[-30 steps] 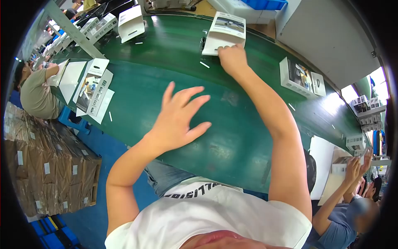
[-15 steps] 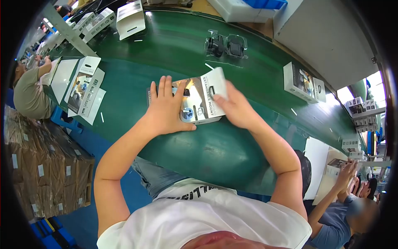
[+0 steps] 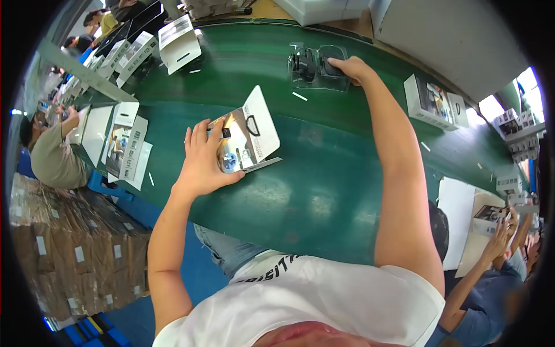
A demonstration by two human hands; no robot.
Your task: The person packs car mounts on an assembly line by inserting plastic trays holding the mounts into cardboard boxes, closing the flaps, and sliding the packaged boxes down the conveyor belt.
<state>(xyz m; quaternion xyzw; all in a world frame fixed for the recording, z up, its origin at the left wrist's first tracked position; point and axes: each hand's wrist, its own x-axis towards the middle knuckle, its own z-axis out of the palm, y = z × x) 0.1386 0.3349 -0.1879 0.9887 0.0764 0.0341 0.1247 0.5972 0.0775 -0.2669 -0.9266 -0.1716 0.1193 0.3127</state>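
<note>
My left hand point(image 3: 202, 163) is wrapped over a printed cardboard box point(image 3: 236, 143), thumb along its near edge and fingers across its top. The box lies on the green work surface with its white end flap point(image 3: 263, 124) raised toward the right and a side flap sticking out. My right arm stretches to the far side, where my right hand point(image 3: 354, 69) grips the right edge of a clear plastic blister tray point(image 3: 318, 68). Black parts sit in the tray's two halves; the fingers beneath it are partly hidden.
Another printed box point(image 3: 430, 103) stands at the right. On the left are an opened box point(image 3: 124, 147) and a white-flapped box point(image 3: 180, 45). Small white strips point(image 3: 299, 96) lie about. Co-workers sit on both sides; wrapped cartons point(image 3: 75, 248) are stacked at lower left.
My right hand has left the box's end flap and reached away to the blister tray. The flap now stands raised. My left hand still holds the box, which has shifted and turned slightly.
</note>
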